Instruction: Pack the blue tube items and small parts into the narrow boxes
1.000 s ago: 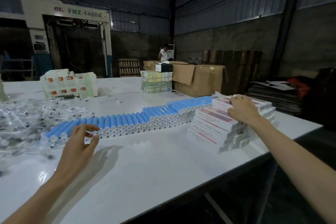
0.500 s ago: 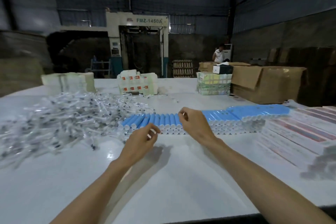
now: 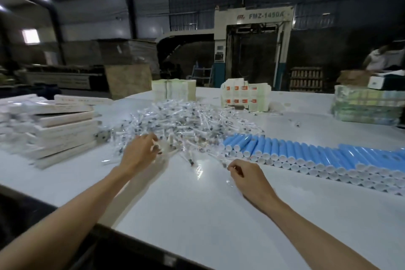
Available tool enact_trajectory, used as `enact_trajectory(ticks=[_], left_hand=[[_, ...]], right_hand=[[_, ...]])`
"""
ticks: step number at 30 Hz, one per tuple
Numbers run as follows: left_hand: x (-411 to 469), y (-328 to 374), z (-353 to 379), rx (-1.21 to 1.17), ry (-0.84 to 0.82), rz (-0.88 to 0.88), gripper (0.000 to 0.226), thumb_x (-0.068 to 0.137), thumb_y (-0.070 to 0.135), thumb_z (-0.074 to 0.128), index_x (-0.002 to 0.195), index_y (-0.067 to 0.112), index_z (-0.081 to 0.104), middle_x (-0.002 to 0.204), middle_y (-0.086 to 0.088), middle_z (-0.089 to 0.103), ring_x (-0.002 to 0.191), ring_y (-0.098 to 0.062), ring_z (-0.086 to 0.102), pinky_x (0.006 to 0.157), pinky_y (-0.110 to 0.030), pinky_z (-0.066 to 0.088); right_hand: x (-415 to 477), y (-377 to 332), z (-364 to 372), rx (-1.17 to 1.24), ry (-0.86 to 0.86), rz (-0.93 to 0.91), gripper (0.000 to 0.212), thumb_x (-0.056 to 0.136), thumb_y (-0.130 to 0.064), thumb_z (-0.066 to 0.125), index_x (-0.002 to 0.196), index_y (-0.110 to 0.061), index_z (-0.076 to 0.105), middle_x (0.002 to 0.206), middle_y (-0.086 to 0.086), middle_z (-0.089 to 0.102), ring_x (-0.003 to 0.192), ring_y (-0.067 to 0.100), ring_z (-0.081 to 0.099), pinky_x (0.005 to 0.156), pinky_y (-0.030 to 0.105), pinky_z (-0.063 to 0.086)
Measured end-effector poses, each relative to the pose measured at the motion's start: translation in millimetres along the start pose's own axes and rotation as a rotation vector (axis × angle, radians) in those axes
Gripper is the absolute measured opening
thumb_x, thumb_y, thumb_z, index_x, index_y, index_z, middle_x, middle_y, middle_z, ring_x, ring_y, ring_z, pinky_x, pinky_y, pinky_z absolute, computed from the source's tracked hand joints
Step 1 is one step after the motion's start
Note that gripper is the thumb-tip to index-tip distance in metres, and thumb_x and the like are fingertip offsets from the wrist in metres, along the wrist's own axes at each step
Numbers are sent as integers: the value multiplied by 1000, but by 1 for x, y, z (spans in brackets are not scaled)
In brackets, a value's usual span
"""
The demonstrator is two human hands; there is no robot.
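— Table [image 3: 197,215] layout, biggest things first?

— White top. The blue tubes [image 3: 306,155] lie side by side in a long stacked row on the right half, white caps facing the near edge. The narrow boxes [image 3: 57,129] sit in a loose stack at far left. Between the two is the heap of small parts [image 3: 186,120], all in clear wrap, and its right fringe touches the left end of the tube row.

— And the hands?

— The left hand [image 3: 138,155] is at the near edge of the heap, with its fingers [image 3: 153,140] curled in among the packets and touching them. That spot is blurred, so I cannot tell whether they grip one.

— The right one?

— The right hand [image 3: 249,180] is over bare table, just in front of the left end of the tube row and clear of the tubes. Its fingers are curled under, thumb against forefinger, pinching a clear packet [image 3: 229,181] that hangs below the tips, faint against the white surface.

— Boxes near either hand?

— No, the stack is well left of the left hand.
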State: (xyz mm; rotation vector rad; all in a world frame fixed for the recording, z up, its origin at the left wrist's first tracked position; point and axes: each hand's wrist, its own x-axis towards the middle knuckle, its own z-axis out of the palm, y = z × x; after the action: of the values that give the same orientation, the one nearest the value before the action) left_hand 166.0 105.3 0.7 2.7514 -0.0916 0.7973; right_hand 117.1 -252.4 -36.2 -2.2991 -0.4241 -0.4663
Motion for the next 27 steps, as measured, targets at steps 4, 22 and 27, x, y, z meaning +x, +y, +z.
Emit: enact_trajectory(ticks=[4, 22, 27], left_hand=[[2, -94, -37, 205, 63, -219, 24, 103, 14, 61, 125, 8, 66, 129, -22, 65, 114, -43, 59, 94, -52, 47], [83, -206, -148, 554, 352, -155, 50, 95, 24, 70, 139, 8, 54, 139, -17, 56, 121, -40, 51, 94, -56, 41], [160, -195, -169, 450, 204, -202, 62, 108, 50, 46, 161, 19, 38, 165, -6, 42, 150, -32, 38, 114, -54, 32]], right_hand=[[4, -14, 6, 23, 34, -64, 20, 104, -18, 55, 91, -19, 69, 72, -10, 64, 66, 8, 57, 69, 29, 47], [47, -99, 111, 138, 82, -239, 14, 102, -13, 59, 98, -22, 68, 74, -20, 57, 71, 3, 55, 66, 19, 39], [41, -96, 109, 99, 91, -242, 12, 102, -18, 60, 100, -28, 67, 73, -19, 55, 70, 9, 53, 68, 32, 46]])
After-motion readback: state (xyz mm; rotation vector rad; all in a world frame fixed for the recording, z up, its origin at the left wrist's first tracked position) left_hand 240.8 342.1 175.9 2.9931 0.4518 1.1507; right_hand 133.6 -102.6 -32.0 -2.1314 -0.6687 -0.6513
